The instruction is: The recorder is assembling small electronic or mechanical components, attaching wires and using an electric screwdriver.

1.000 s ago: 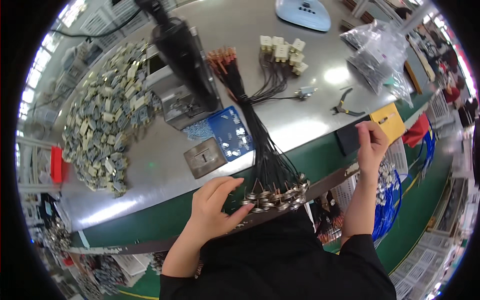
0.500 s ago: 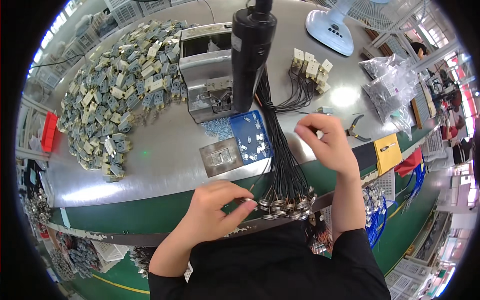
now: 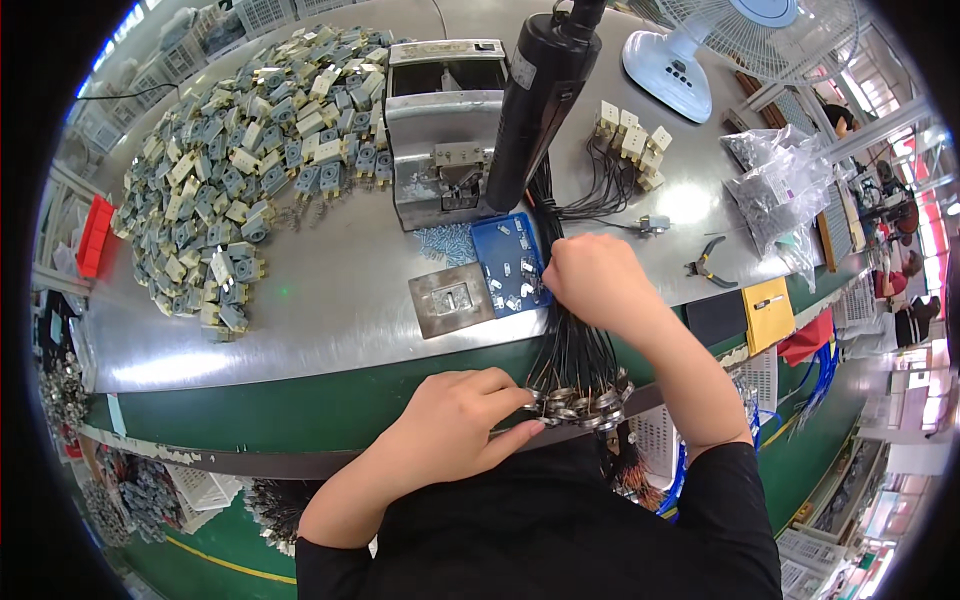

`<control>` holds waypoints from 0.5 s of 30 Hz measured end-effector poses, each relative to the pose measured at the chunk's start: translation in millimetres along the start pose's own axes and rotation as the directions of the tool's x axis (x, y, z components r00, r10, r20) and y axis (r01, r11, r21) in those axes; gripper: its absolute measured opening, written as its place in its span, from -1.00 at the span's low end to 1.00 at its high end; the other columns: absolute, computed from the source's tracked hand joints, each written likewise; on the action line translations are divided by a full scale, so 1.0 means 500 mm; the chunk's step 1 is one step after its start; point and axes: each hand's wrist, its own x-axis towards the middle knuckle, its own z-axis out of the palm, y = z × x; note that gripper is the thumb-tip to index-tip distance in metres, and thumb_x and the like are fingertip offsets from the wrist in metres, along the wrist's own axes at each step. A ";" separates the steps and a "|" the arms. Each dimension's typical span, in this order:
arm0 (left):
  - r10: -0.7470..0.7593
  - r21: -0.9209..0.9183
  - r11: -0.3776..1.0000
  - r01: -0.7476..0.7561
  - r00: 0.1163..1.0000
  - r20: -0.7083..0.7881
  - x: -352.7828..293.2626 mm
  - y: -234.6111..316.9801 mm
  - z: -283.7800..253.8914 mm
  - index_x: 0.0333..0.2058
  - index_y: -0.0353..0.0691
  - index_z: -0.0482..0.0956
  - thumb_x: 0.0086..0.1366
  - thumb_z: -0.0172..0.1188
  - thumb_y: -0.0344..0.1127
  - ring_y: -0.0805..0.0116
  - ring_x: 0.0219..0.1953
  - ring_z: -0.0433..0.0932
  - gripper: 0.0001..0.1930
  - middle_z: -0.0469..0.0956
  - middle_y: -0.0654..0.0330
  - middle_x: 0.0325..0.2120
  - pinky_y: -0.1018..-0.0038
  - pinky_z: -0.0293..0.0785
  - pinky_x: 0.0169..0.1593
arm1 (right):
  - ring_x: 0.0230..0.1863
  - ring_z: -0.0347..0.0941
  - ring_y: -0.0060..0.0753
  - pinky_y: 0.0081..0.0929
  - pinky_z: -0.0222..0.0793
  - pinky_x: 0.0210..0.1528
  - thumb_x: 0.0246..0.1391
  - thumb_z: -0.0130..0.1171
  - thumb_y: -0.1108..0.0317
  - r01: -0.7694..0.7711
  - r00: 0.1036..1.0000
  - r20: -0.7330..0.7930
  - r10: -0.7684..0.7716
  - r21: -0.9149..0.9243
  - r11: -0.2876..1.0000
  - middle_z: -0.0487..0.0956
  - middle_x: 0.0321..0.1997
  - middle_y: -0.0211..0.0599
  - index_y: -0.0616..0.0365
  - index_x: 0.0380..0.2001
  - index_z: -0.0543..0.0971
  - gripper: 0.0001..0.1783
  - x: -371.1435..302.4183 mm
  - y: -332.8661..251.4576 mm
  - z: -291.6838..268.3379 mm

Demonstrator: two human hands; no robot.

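Observation:
A thick bundle of black cables (image 3: 580,347) runs down to the bench's front edge, with several round silver metal ends (image 3: 582,406) bunched at its tip. My left hand (image 3: 455,425) is at the left side of these ends, thumb and fingers pinched on one of them. Higher up, my right hand (image 3: 602,280) is closed over the bundle, its fingertips against the cables beside a blue tray (image 3: 489,240) of small metal parts. What exactly lies between the right fingers is partly hidden. Left of the tray sits a flat metal block (image 3: 425,310).
A black electric screwdriver (image 3: 545,105) hangs before a metal feeder machine (image 3: 440,130). Screws (image 3: 445,243) lie below it. A large heap of grey-and-cream connectors (image 3: 250,150) covers the left. Wired cream connectors (image 3: 632,140), cutting pliers (image 3: 708,265), a fan (image 3: 668,75) and plastic bags (image 3: 775,180) stand right.
My right hand has moved left and down from above the bench onto the cable bundle. My left hand has shifted slightly right, onto the metal ends. The whole view has tilted a little.

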 end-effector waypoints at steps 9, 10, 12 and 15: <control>-0.095 -0.024 0.995 0.094 0.994 -0.062 -0.013 -0.011 0.006 -0.07 -0.22 0.64 0.19 0.55 -0.21 0.24 -0.40 0.69 -0.60 0.71 0.20 -0.31 0.34 0.59 -0.28 | -0.62 0.32 -0.64 -0.61 0.16 -0.55 0.40 0.20 0.23 -0.252 0.919 0.251 0.305 0.967 -0.039 0.55 -0.53 -0.46 0.17 -0.41 0.63 -0.70 -0.021 0.036 0.013; -0.134 -0.027 0.991 0.133 0.990 -0.035 -0.015 -0.013 0.006 -0.03 -0.23 0.61 0.19 0.56 -0.23 0.28 -0.40 0.69 -0.57 0.72 0.20 -0.27 0.36 0.60 -0.27 | -0.61 0.32 -0.65 -0.63 0.16 -0.56 0.38 0.22 0.22 -0.252 0.924 0.287 0.252 0.954 -0.163 0.59 -0.47 -0.44 0.17 -0.29 0.64 -0.76 -0.023 0.042 0.008; -0.156 -0.080 0.986 0.147 0.979 -0.132 -0.014 -0.006 0.012 0.02 -0.25 0.57 0.19 0.56 -0.26 0.32 -0.38 0.68 -0.52 0.71 0.19 -0.21 0.40 0.61 -0.22 | -0.60 0.33 -0.64 -0.64 0.17 -0.55 0.38 0.21 0.23 -0.259 0.922 0.318 0.221 0.930 -0.259 0.60 -0.45 -0.43 0.18 -0.22 0.63 -0.78 -0.028 0.020 -0.011; -0.166 -0.218 0.972 0.090 0.917 -0.362 0.014 0.013 0.020 0.11 -0.28 0.48 0.20 0.57 -0.32 0.37 -0.32 0.68 -0.43 0.69 0.16 -0.14 0.44 0.63 -0.12 | -0.57 0.38 -0.61 -0.63 0.22 -0.51 0.37 0.19 0.26 -0.264 0.923 0.339 0.181 0.902 -0.343 0.61 -0.41 -0.41 0.23 -0.04 0.58 -0.73 -0.032 -0.016 -0.027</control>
